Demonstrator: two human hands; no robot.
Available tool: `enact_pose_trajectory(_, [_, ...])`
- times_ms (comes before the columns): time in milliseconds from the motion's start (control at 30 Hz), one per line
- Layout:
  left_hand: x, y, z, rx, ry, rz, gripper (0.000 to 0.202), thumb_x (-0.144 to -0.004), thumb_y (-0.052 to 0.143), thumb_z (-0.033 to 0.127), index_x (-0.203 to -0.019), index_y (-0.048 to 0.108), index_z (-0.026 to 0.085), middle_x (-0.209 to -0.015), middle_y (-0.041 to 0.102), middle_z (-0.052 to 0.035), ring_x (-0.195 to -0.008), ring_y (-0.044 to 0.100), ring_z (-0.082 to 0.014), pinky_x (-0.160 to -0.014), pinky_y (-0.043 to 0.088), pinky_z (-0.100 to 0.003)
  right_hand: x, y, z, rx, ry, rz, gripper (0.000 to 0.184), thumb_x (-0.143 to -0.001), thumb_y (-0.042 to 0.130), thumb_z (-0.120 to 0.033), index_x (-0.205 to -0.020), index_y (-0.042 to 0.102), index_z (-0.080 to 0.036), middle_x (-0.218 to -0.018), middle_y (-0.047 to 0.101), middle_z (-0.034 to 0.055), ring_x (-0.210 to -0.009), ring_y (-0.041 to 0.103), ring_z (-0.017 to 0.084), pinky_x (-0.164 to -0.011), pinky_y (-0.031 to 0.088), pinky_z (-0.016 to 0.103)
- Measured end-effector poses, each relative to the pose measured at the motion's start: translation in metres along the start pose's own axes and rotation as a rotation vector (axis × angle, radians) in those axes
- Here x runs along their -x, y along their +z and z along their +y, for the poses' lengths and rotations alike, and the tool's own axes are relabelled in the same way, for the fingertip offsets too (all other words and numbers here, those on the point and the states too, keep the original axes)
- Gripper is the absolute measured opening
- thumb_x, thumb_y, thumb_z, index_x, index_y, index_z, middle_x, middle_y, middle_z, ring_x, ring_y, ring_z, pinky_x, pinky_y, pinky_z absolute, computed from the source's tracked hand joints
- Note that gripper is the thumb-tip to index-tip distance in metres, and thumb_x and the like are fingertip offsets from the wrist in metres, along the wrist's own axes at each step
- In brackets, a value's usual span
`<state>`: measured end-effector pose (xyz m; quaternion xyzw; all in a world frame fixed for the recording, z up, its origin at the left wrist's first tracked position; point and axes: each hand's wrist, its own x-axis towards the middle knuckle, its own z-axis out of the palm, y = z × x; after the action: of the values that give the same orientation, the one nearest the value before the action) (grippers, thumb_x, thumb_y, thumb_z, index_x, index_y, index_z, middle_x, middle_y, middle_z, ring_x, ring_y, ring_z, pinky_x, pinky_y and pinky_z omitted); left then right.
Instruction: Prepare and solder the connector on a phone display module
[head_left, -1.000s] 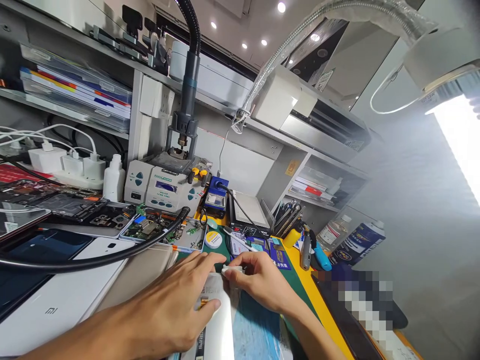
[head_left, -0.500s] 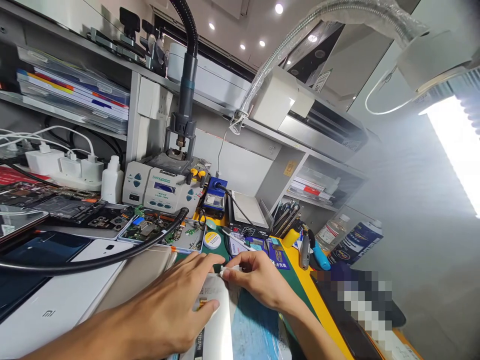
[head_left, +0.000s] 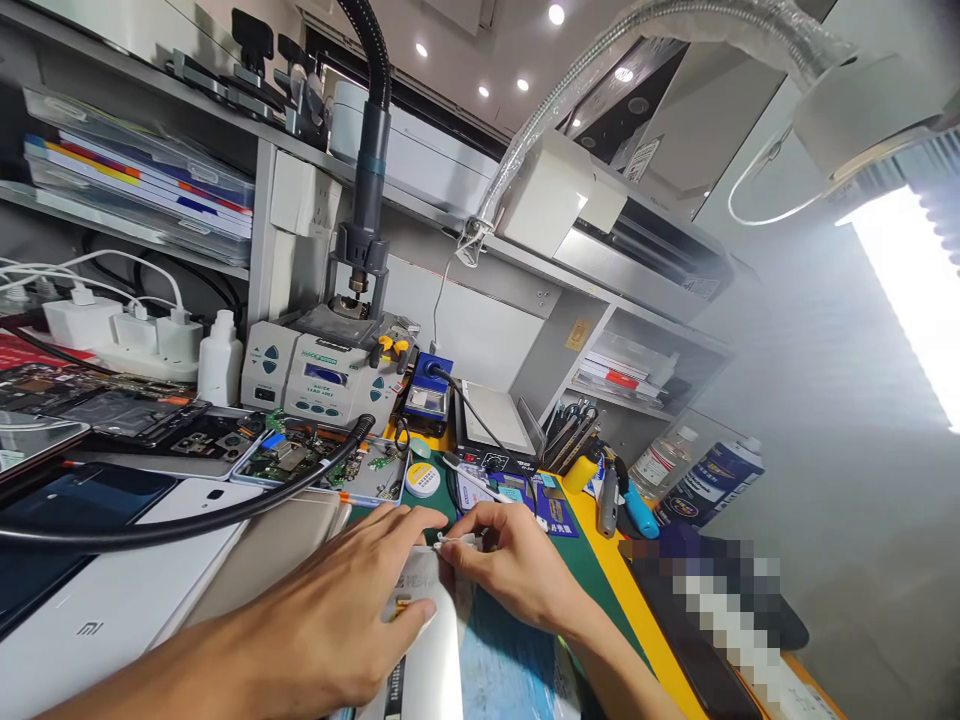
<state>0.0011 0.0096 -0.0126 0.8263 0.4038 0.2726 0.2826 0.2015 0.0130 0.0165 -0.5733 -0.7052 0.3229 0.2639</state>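
Two bare hands meet at the far end of a long, glossy white slab with printed lettering [head_left: 444, 650]. The right hand [head_left: 517, 570] pinches a small, whitish, thin piece [head_left: 441, 542] between thumb and forefinger at that far end, a grip that seems suited to something so slight. The left hand [head_left: 352, 605] lies spread over the slab, thumb well apart from the fingers, probably to steady it; whether its fingertips touch the piece, I cannot tell. To the slab's right is a streaked light-blue sheet [head_left: 510, 660], perhaps protecting the green mat [head_left: 592, 575]. Just beyond the slab stands a round white tub with a yellow label [head_left: 422, 479], seemingly within easy reach. Beyond the slab to the left, a shallow pale tray [head_left: 386, 484] gathers green circuit boards [head_left: 289, 455], likely so small parts stay together.
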Motion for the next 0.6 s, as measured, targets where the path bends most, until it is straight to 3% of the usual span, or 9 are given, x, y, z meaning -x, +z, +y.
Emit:
enact_pose_trajectory(100, [-0.0002,-0.0007,0.0002,-0.004,-0.001,-0.007,0.047,-0.083,0.054,0.021,-0.129,0.052,0.026,-0.125,0.062,-0.0072,-0.117,0.057,-0.0252,-0.101,0.046,-0.041,-0.0004,0.0024,-0.0012,-0.005,0.008,0.026,0.016,-0.079,0.06,-0.023,-0.079,0.072,-0.013,-0.075,0.069,0.0025,-0.064,0.053,0.012,-0.059,0.038,0.023])
enact_pose_trajectory(300, [-0.0006,-0.0051,0.0014,0.02,-0.029,-0.062,0.049,-0.084,0.054,0.024,-0.134,0.05,0.025,-0.128,0.061,-0.0071,-0.12,0.056,-0.024,-0.104,0.044,-0.04,0.0014,-0.0009,-0.003,0.044,0.024,0.005,0.012,-0.074,0.061,-0.019,-0.078,0.071,-0.013,-0.068,0.065,-0.001,-0.059,0.047,0.01,-0.053,0.034,0.021])
enact_pose_trajectory(467, [0.0008,-0.0039,0.0005,0.009,-0.026,-0.022,0.05,-0.083,0.054,0.022,-0.134,0.05,0.027,-0.126,0.062,-0.0042,-0.118,0.057,-0.0227,-0.102,0.046,-0.038,-0.0007,0.003,-0.0015,0.041,0.015,0.037,0.013,-0.077,0.059,-0.021,-0.077,0.07,-0.014,-0.075,0.071,0.0015,-0.064,0.054,0.012,-0.06,0.039,0.022])
enact_pose_trajectory(600, [0.0006,-0.0057,0.0013,0.019,-0.025,-0.091,0.048,-0.085,0.054,0.026,-0.133,0.05,0.026,-0.127,0.061,-0.0055,-0.12,0.056,-0.0241,-0.102,0.046,-0.039,-0.0019,0.0046,0.003,0.05,0.017,0.072,0.011,-0.077,0.058,-0.02,-0.076,0.068,-0.015,-0.074,0.071,0.0013,-0.064,0.054,0.012,-0.059,0.039,0.022])
